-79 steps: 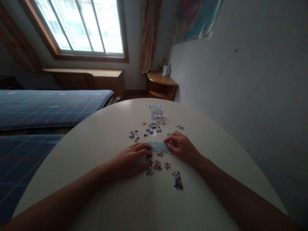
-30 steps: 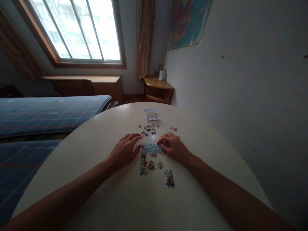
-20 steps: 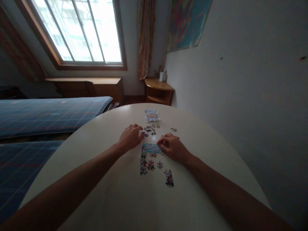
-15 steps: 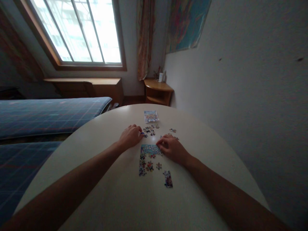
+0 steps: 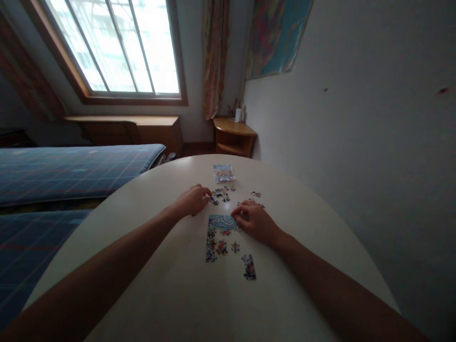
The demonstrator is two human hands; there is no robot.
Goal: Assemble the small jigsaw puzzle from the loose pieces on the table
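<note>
The left hand [image 5: 194, 199] lies palm down, its fingers bent, thumb and index fingertips at a dark blue jigsaw piece [image 5: 214, 201]; whether they pinch it I cannot tell. The right hand [image 5: 254, 221] is loosely curled, thumb and index fingertips close together at the upper right corner of the partly joined jigsaw puzzle [image 5: 223, 221]; whether they grip its edge or only rest there, I cannot tell. The puzzle, light blue and lettered on top with a multicoloured strip down its left side, lies between the 2 hands, nearer the person than the left hand's fingertips. Closer to the person than the right hand's fingertips sit a small joined cluster [image 5: 222, 247], 1 single piece [image 5: 235, 247] and a narrow joined strip [image 5: 250, 267]. Just right of the left fingertips spreads a pile of loose pieces [image 5: 219, 194]; a few more pieces [image 5: 255, 194] lie just beyond the right hand. Farther out, past both hands, a printed picture sheet [image 5: 223, 173] lies on the rounded white table [image 5: 178, 294]. Well left of the left hand stretches a plaid mattress [image 5: 71, 166].
</note>
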